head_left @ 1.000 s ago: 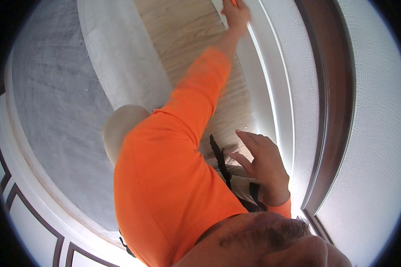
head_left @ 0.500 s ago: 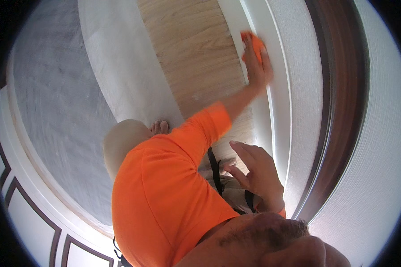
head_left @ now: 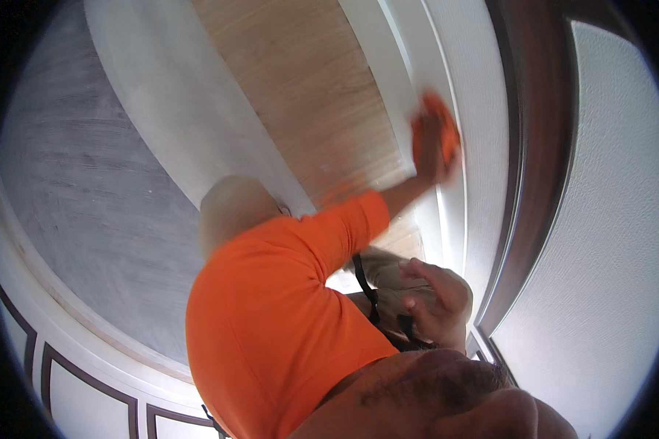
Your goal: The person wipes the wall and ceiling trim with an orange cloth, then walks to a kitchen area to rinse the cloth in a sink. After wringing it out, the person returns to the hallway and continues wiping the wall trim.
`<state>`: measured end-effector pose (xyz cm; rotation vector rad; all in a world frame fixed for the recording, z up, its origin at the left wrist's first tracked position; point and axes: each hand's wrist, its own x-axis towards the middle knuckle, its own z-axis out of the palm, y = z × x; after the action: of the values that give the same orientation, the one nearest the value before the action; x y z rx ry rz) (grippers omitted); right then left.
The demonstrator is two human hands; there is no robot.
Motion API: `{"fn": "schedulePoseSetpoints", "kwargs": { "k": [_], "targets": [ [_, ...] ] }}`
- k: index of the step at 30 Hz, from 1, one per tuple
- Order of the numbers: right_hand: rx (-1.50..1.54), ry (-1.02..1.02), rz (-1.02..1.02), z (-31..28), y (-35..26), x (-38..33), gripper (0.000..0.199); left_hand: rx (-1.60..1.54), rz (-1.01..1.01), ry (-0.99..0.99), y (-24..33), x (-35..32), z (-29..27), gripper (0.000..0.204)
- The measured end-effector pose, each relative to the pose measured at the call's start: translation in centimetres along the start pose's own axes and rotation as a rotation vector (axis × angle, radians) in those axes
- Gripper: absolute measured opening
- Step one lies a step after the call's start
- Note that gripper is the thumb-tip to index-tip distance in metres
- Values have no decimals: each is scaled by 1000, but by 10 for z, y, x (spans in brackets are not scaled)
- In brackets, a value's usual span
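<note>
My left hand (head_left: 439, 162) is stretched across to the right, blurred by motion, with its fingers wrapped over an orange cloth (head_left: 423, 139). The cloth lies over the white trim (head_left: 452, 212) along the foot of the wall; whether it presses on the trim I cannot tell. Closer to my body, my right hand (head_left: 443, 298) is held in front of my bent right leg, fingers curved and apart, with nothing in them.
Wood-look flooring (head_left: 285, 80) runs beside the trim, then a pale strip (head_left: 176, 88) and a grey surface (head_left: 88, 161) farther left. At right rises a white textured wall (head_left: 600, 241) with a dark brown band (head_left: 542, 124). Panelled white boards (head_left: 88, 388) stand at lower left.
My left hand has drawn the cloth nearer along the trim. My right hand has shifted slightly right and down, and the whole view has turned somewhat.
</note>
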<state>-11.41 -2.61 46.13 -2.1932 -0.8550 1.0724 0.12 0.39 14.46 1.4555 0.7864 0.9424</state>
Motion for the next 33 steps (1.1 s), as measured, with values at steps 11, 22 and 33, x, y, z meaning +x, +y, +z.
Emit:
{"fn": "schedulePoseSetpoints", "kwargs": {
  "k": [11,22,33],
  "targets": [
    [432,-191,-396,-5,-14,101,42,-351,-151,-101,24,300,-64,72],
    [778,-87,-22,-35,-43,162,38,-58,118,108,26,122,-5,66],
    [636,211,216,-57,27,138,37,-175,-101,49,5,411,5,69]
  ]
}}
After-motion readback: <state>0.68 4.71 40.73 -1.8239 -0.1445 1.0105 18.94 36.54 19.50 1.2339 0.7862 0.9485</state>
